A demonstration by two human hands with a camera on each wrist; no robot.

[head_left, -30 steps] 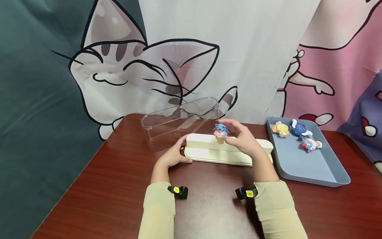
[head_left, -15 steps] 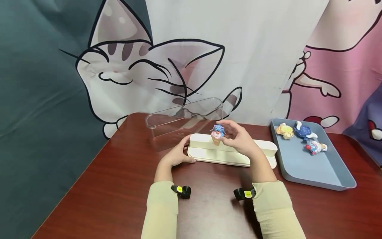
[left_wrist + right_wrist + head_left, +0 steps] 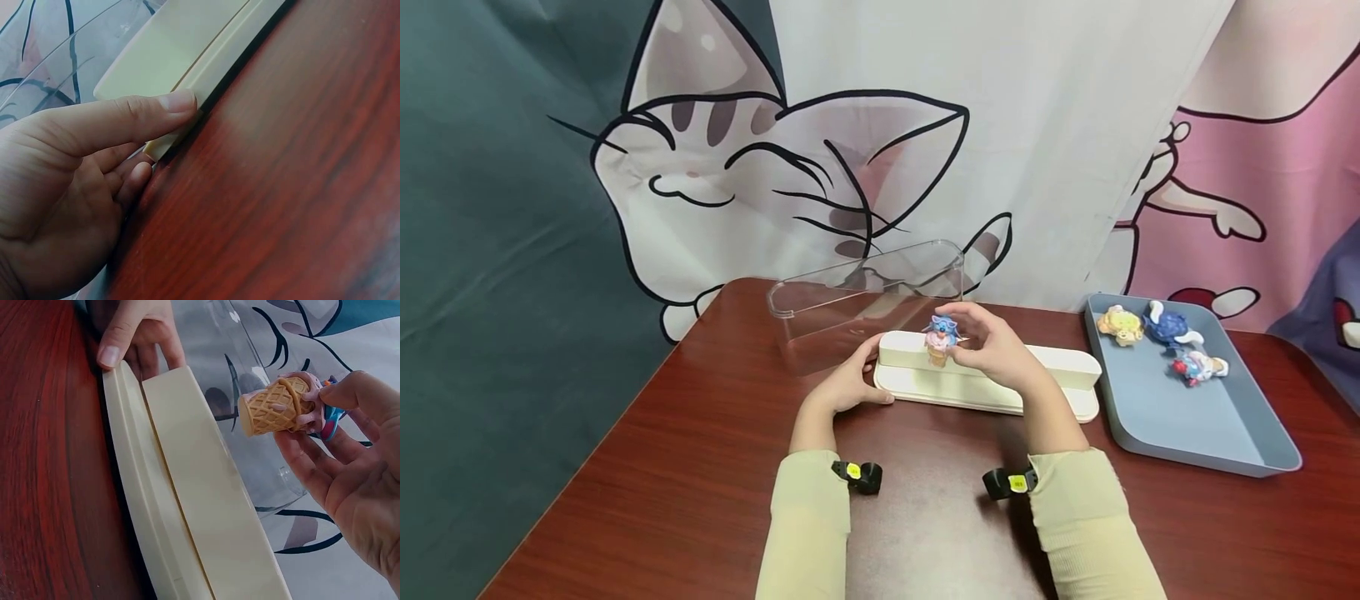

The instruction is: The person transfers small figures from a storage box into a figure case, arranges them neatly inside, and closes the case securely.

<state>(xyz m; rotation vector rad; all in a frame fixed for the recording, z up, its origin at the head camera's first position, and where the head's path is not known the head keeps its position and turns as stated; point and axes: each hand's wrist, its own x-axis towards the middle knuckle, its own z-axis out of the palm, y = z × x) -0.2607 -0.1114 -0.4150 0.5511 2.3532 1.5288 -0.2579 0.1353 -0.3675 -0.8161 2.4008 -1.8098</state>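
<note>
My right hand (image 3: 988, 346) (image 3: 337, 456) pinches a small blue figurine sitting in a waffle cone (image 3: 940, 338) (image 3: 278, 406), held just above the raised step of a cream stepped stand (image 3: 1045, 379) (image 3: 187, 487). My left hand (image 3: 842, 385) (image 3: 81, 162) grips the stand's left end, thumb on its front edge, fingers curled round the corner. A clear plastic cover (image 3: 865, 300) (image 3: 56, 56) lies on its side right behind the stand.
A grey-blue tray (image 3: 1195, 417) at the right holds a yellow (image 3: 1120, 325), a dark blue (image 3: 1167, 327) and a red-white figurine (image 3: 1198, 367) at its far end. The stand sits on a dark red wooden table (image 3: 700, 467). A cartoon cat curtain (image 3: 850, 150) hangs behind.
My right hand has carried the cone figurine slightly left and down toward the stand's step. The left hand has stayed on the stand's end.
</note>
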